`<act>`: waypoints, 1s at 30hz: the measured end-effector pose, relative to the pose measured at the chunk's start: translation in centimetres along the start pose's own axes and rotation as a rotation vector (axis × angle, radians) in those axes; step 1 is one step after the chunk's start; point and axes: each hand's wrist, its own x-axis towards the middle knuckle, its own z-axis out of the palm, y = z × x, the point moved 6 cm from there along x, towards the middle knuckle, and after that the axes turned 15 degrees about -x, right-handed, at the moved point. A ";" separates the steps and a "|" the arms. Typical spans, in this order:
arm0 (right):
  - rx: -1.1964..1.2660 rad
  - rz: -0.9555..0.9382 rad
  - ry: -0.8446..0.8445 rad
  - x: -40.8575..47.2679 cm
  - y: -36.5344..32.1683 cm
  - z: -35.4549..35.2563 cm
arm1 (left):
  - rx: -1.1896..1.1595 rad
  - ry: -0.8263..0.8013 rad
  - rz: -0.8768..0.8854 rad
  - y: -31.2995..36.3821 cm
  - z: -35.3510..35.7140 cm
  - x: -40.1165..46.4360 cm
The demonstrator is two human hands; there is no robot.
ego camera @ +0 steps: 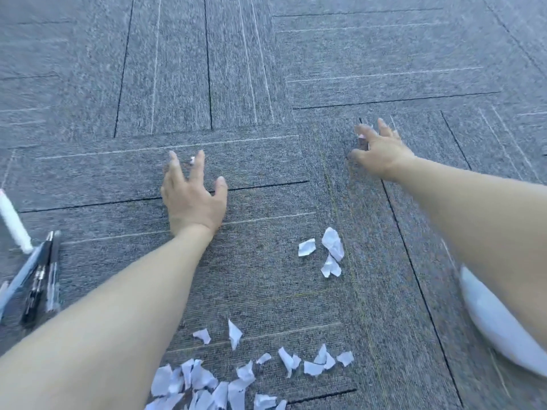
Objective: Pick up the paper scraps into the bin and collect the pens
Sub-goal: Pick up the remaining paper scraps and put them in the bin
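- On the carpet floor (251, 69), paper scraps (207, 383) are lying heaped at the near edge, three more (331, 251) sitting near the middle.
- Left hand (194, 196) is spreading open over a small scrap (192, 160).
- Right hand (377, 150) is reaching, fingers curling around a scrap (361, 138); grip uncertain.
- Pens (38, 276) are lying grouped far left.
- Bin: a white edge (497, 327) at right, possibly.
- Step: gathering outlying scraps; next calls for pinching each and carrying it back.

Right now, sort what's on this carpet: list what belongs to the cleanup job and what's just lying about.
Belongs to the job:
- paper scraps heaped near the bottom edge
- three scraps further out
- tiny scrap by the left hand
- scrap at the right hand
- pens at left

Lying about:
- white cylinder beside the pens
- white object at right, too blurred to name
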 end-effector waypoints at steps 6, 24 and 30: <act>-0.134 -0.026 0.108 -0.9 0.5 -0.3 | 0.191 -0.014 0.049 0.2 0.9 1.3; 0.333 -0.540 0.173 -26.4 -9.6 11.1 | -0.318 -0.740 0.652 6.7 3.3 -15.9; 0.498 -0.420 0.286 -33.1 -5.9 12.4 | -0.368 -1.024 0.621 3.0 0.1 -24.0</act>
